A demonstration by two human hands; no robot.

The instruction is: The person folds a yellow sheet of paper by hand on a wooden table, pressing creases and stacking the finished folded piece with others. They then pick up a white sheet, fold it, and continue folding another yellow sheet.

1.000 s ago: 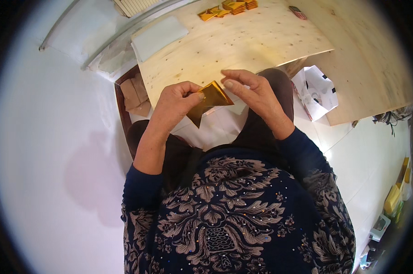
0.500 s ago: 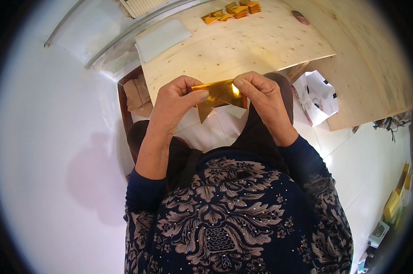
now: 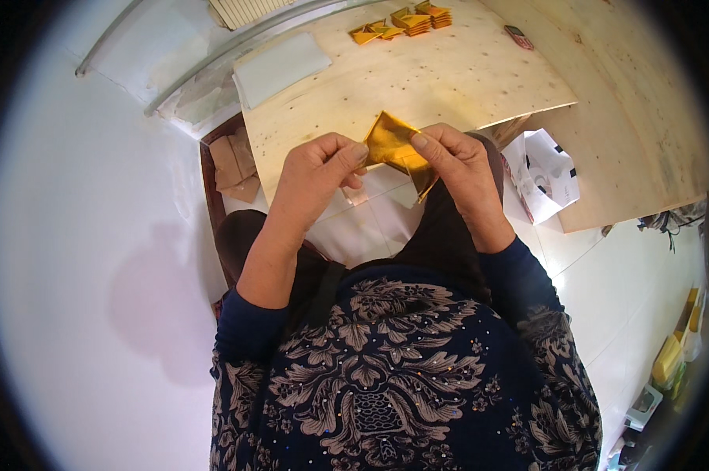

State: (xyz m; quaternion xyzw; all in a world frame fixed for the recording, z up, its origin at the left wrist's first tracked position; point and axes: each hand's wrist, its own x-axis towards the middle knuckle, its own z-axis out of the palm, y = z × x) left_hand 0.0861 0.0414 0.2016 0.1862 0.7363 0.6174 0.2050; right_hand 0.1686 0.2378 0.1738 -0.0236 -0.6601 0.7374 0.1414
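Between my hands, above my lap and just off the table's near edge, is a piece of shiny gold foil paper, folded and tilted, with one corner pointing up and another hanging down at the right. My left hand pinches its left corner between thumb and fingers. My right hand grips its right side, the thumb pressed on top. Several folded gold pieces lie in piles at the table's far side.
The wooden table spans the space ahead. On it are pale flat sheets at left and a small red phone at right. A white paper bag stands right of my knee; brown cardboard is at left.
The gold paper has turned in my hands: its level top edge is now a raised corner. My left hand has shifted slightly right along with it; both hands keep hold.
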